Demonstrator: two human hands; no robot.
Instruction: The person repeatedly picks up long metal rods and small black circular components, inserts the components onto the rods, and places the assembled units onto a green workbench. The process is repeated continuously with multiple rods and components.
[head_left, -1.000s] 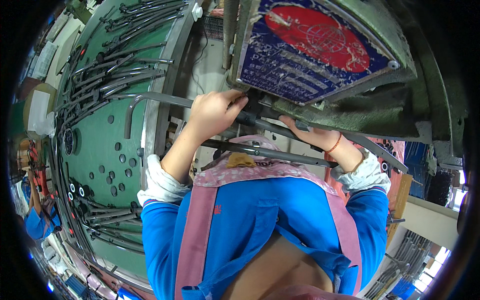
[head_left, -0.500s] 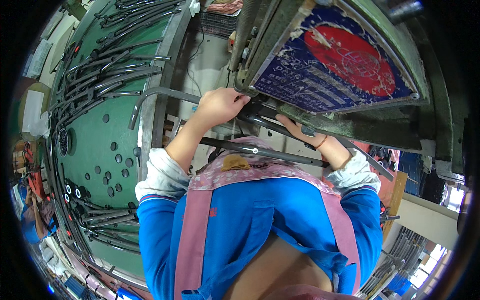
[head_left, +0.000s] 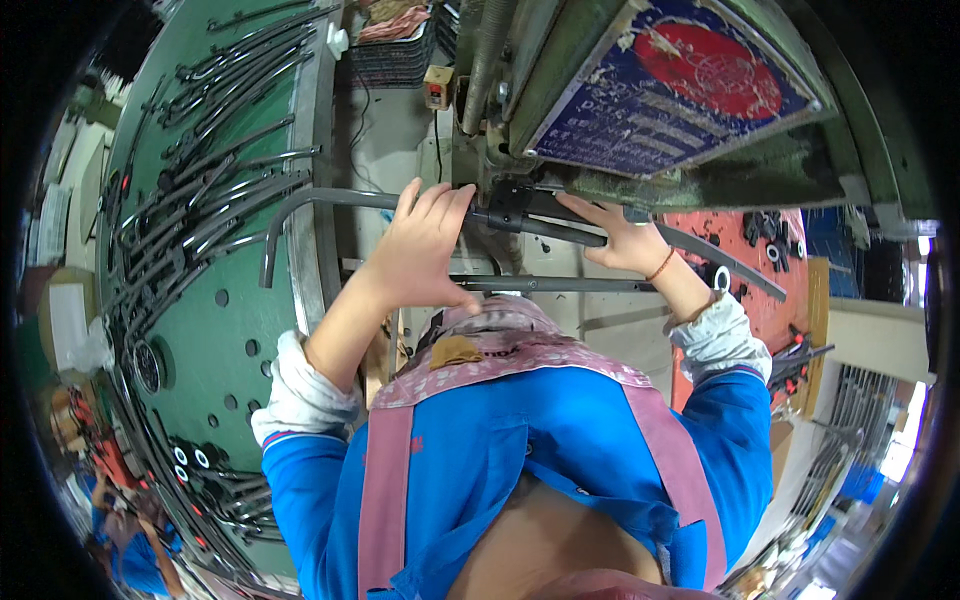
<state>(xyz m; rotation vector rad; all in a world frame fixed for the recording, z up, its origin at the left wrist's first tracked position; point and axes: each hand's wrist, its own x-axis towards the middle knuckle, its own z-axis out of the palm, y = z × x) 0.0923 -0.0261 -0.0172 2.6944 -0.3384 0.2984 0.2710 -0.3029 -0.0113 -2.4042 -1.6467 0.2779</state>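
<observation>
Dark tube frame [head_left: 350,198] in front of the wearer, reaching from the edge of a green desk [head_left: 190,340] at left to just beside a heavy green machine [head_left: 700,192]. Bends toward the wearer at its left end; carries a black bracket [head_left: 511,206] near the middle.

Over the tube, left of the bracket, a left hand [head_left: 425,245] with fingers spread and thumb well apart, pinching nothing. Right of the bracket, a right hand [head_left: 630,245] with thumb and forefinger parted around a tube end; impossible to tell whether gripping or only steadying.

Probably stiff, and moderately light for its length; perhaps a little slippery along the glossy finish, and unlikely to break. Awkward to balance because of the bend, so best held on the straight runs either side of the bracket.

Hidden: most right-hand fingers and the bracket's far side. Hard to make out: any join between the frame and a lower tube [head_left: 560,284] or a curved flat bar [head_left: 725,262]. Cut off by the dark lens rim: the machine's upper part.
</observation>
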